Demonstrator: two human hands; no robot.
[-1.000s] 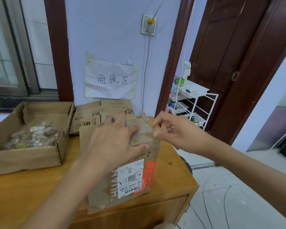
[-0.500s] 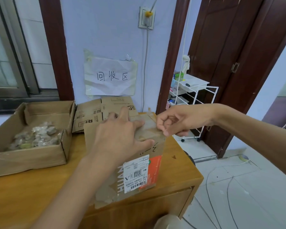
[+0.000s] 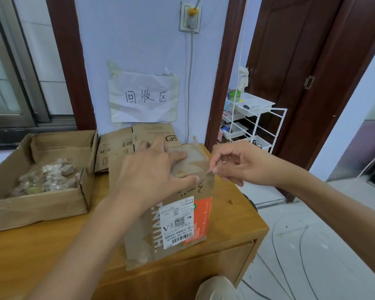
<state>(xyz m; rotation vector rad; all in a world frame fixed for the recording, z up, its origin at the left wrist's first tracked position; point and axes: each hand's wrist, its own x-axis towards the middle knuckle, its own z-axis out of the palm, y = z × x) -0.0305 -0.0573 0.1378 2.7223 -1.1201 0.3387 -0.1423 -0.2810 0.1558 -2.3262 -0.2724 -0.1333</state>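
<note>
Closing in at three o'clock, right hand [image 3: 236,165] pinches the tape [image 3: 198,162] to peel it, while left hand [image 3: 147,172], fingers [image 3: 179,155] flat, steadies the box [image 3: 182,226].

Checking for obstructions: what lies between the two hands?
Head view: the parcel top, covered in tape, lies between the left hand and the right hand pinching that tape.

You're getting soft, even light; door frame [image 3: 222,83] is bowing edgeward; left hand [image 3: 152,174] is casting faint shadow.
</note>
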